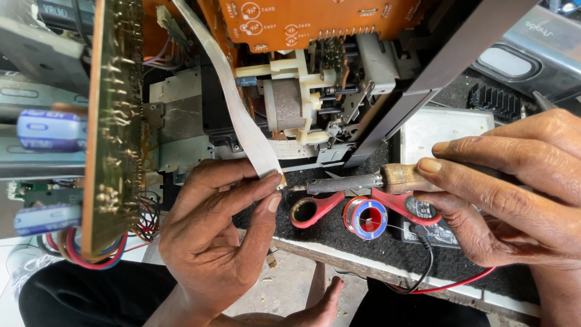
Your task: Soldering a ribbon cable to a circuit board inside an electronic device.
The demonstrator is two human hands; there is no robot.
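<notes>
White flat ribbon cable [242, 115], end pinched in left hand [218, 242] fingers [266, 184]. Right hand [514, 194] fingers closed on wooden-handled soldering iron [363, 181], tip at cable end. Black-matted tabletop [339, 233]: red scissors [315, 209], solder spool [366, 218]. Opened device chassis [290, 97] behind.

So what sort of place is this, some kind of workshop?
Probably an electronics repair bench. The right hand holds a soldering iron, the left hand pinches a ribbon cable from an opened device's circuit board, and a solder spool lies nearby.
</notes>
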